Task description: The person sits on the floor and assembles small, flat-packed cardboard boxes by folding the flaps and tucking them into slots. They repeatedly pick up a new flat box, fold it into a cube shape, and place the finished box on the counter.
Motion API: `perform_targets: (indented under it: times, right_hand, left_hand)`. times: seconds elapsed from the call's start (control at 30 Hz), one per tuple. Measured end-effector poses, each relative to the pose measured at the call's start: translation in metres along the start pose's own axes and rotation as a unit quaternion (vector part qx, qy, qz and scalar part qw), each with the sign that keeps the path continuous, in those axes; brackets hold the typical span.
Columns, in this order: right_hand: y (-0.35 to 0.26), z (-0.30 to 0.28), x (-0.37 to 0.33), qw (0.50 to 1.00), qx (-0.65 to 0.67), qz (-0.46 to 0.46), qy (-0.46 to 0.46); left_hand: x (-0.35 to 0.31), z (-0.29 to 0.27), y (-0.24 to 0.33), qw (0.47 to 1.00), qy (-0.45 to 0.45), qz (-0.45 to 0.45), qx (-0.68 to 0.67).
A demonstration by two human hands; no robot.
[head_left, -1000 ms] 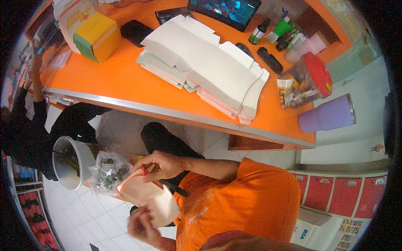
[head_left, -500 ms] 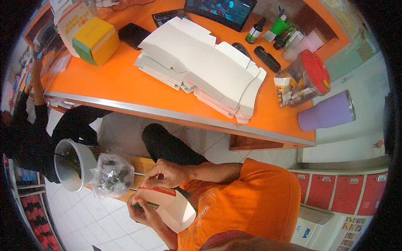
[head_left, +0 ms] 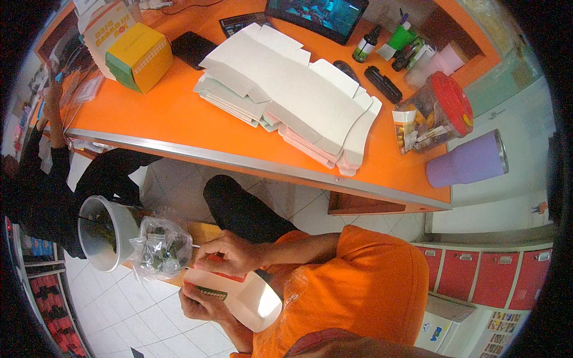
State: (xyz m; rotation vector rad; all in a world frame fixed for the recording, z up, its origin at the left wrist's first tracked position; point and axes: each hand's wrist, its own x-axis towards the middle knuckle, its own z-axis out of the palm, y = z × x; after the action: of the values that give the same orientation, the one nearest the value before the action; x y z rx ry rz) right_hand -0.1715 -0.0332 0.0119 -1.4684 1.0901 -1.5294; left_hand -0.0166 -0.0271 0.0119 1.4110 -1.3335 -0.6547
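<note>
A partly folded carton (head_left: 253, 306) shows its white inside, with red and green printed edges, in front of my orange shirt. My right hand (head_left: 231, 253) is closed on the red edge, fingers bent over it. Lower down, my left hand (head_left: 202, 304) grips the green-edged side, the thumb lying along its rim. The fingertips of both hands are partly hidden. On the orange desk (head_left: 149, 119) lies a stack of flat, unfolded cartons (head_left: 292, 86), white side up.
Beside my hands are a clear plastic bag (head_left: 160, 247) and a white tub (head_left: 98, 235) with dark contents. The desk holds a yellow-green box (head_left: 140, 56), red-lidded jar (head_left: 433, 113), purple tumbler (head_left: 465, 160) and screen (head_left: 316, 17). A person in dark clothes (head_left: 42, 197) is at left.
My right hand has shifted left and down along the carton's red edge, its fingers bending further over it. My left hand has moved slightly, covering more of the green edge.
</note>
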Motion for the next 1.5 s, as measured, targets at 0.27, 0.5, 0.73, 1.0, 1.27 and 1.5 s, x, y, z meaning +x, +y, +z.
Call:
perform_targets:
  times: [0.27,0.5,0.73,1.0,1.27,1.5]
  right_hand:
    - [0.000,-0.014,-0.010,0.997,0.005,0.074,-0.034]
    - [0.017,-0.008,-0.014,0.993,0.044,0.109,-0.006]
    - [0.038,-0.028,-0.043,0.980,-0.071,0.139,-0.125]
    - [0.053,-0.035,-0.057,0.973,-0.040,0.181,-0.138]
    - [0.043,-0.032,-0.073,0.981,-0.130,0.101,-0.100]
    - [0.027,-0.043,-0.065,0.888,-0.301,0.142,-0.317]
  left_hand:
    - [-0.004,-0.004,-0.023,0.998,-0.027,-0.020,-0.047]
    - [-0.007,-0.036,-0.039,0.978,-0.197,-0.060,-0.019]
    - [-0.022,-0.023,-0.038,0.986,-0.146,-0.081,-0.011]
    - [-0.046,-0.024,-0.037,0.974,-0.181,-0.128,-0.056]
    - [-0.064,-0.023,-0.062,0.966,-0.238,-0.020,0.095]
    - [-0.043,-0.026,-0.007,0.895,-0.352,0.051,0.270]
